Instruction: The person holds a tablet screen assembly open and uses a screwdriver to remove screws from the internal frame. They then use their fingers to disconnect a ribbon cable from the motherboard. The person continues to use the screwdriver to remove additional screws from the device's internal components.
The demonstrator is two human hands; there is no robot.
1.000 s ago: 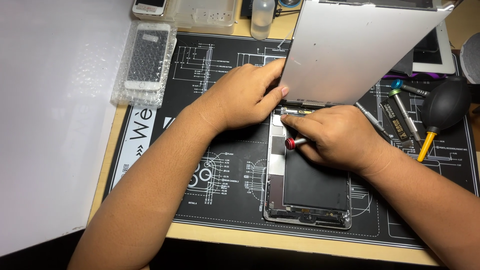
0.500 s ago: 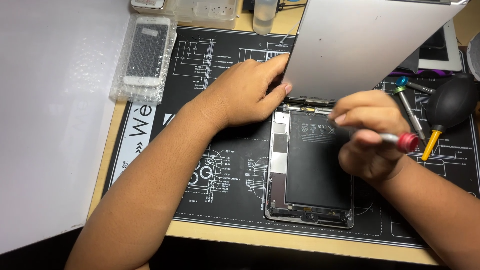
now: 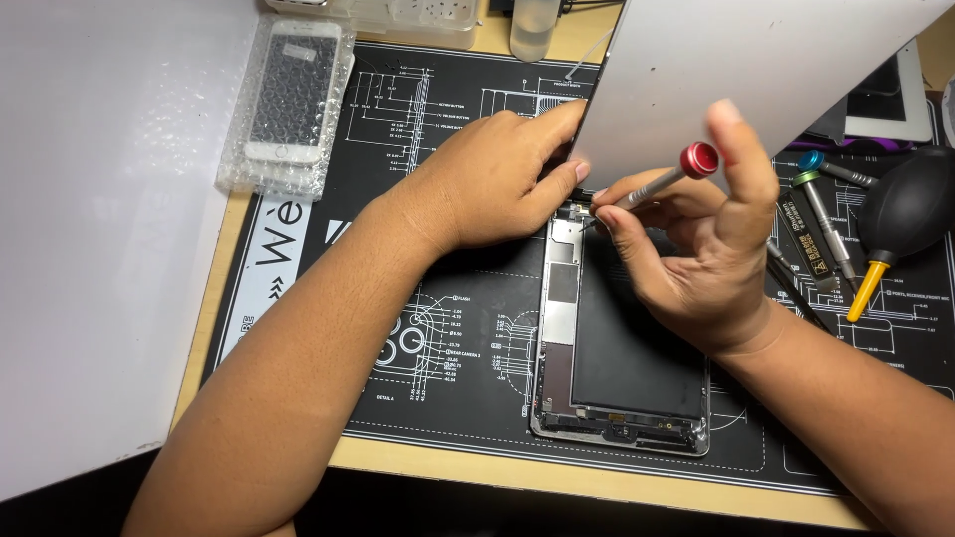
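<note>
Black repair mat (image 3: 438, 328) printed with white diagrams covers our wooden surface (image 3: 597, 487), and nearest us lies the opened tablet body (image 3: 622, 358), its dark battery and metal shields exposed. Moving up, our right hand (image 3: 706, 259) is closed on a slim screwdriver (image 3: 657, 181) with a red cap, index finger resting on that cap, tip down at the top left corner of the chassis. Our left hand (image 3: 497, 179) has its fingers pinched on the edge of the lifted screen panel (image 3: 756, 70), propping it up. We'd judge the thing to watch is keeping the driver square in the screw and the panel steady, so its cable isn't strained. Off right lie spare drivers (image 3: 831, 214) and a black air blower (image 3: 910, 209). Further left, a bubble-wrapped phone (image 3: 293, 94); a clear bottle (image 3: 535, 25) sits at the far edge.
</note>
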